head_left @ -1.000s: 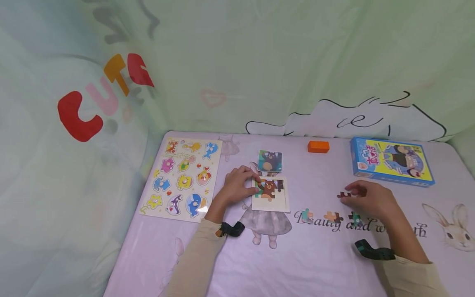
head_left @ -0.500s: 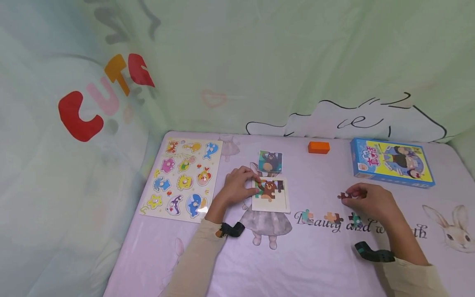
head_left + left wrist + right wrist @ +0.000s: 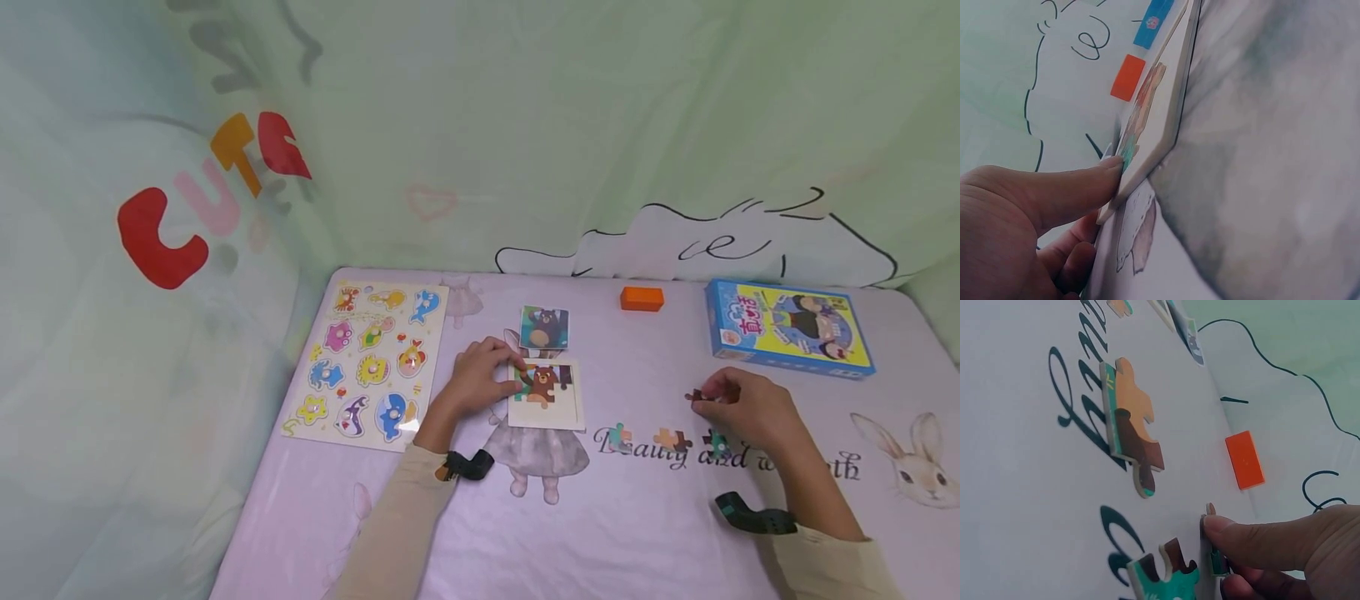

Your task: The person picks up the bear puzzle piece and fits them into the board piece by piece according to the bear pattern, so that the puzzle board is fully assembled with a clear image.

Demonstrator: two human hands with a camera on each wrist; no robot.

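Observation:
A jigsaw board (image 3: 546, 417) with a partly filled brown bear picture lies at the middle of the table. My left hand (image 3: 480, 375) grips its left edge, and in the left wrist view the thumb (image 3: 1079, 190) presses on its face while the other fingers curl beside the edge. Off to the right, my right hand (image 3: 753, 408) pinches a small dark brown jigsaw piece (image 3: 693, 396) between thumb and fingers. The right wrist view shows that piece (image 3: 1217, 564) on edge, with a bit of green, mostly hidden by the thumb. Below the right hand lie loose jigsaw pieces (image 3: 672, 439).
A bear picture card (image 3: 545, 327) lies just beyond the board. To the left is a sea-animal peg puzzle (image 3: 375, 367). An orange block (image 3: 642, 298) and a blue and yellow box (image 3: 791, 327) sit near the back edge, before a green curtain (image 3: 465, 125).
The piece in my right fingers has turned a little, and the right hand has shifted only slightly. My left hand keeps its place on the board.

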